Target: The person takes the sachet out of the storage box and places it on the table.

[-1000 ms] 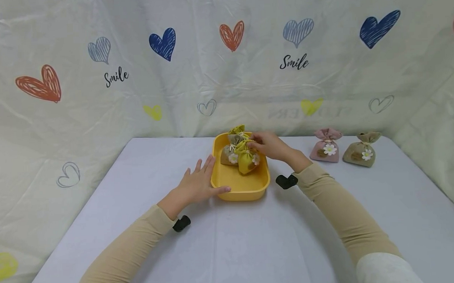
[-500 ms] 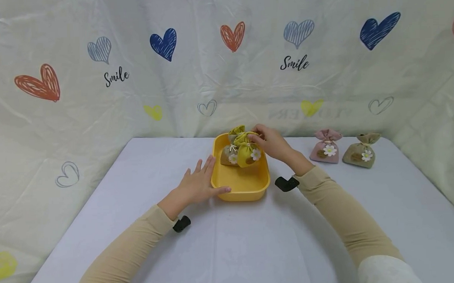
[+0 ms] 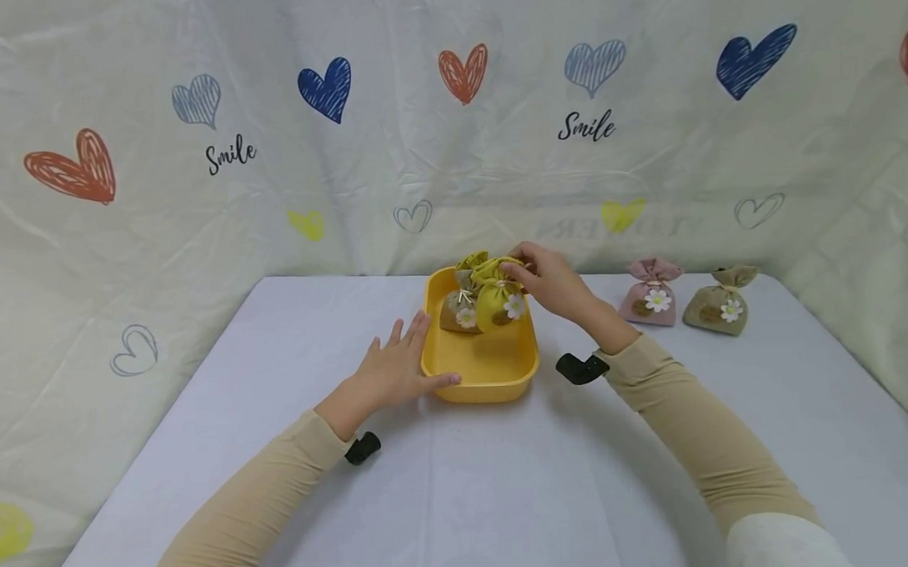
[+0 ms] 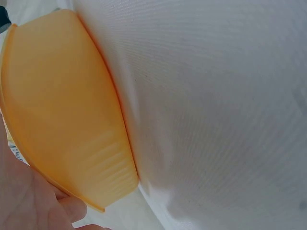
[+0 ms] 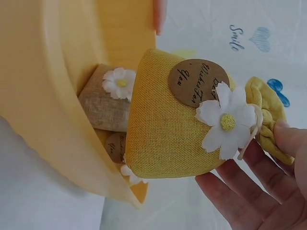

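Observation:
My right hand (image 3: 547,282) pinches the gathered neck of a yellow sachet (image 5: 163,134) between thumb and fingers. The sachet bears a white daisy and a round brown tag, and is held over the far part of a yellow plastic bin (image 3: 482,394). Inside the bin, a beige sachet (image 3: 455,313) with a white flower leans at the back left. Behind it shows the top of another yellow sachet (image 3: 471,260), mostly hidden. My left hand (image 3: 389,371) rests with fingers spread along the bin's left side, thumb on the front rim.
To the right of the bin, a pink sachet (image 3: 652,297) and an olive-brown sachet (image 3: 718,306) stand side by side near the back of the white-covered table (image 3: 491,499). A white sheet printed with hearts (image 3: 463,73) hangs behind.
The yellow sachet in my right hand has risen and shifted slightly to the right, up from lower in the bin. My left hand has stayed in place.

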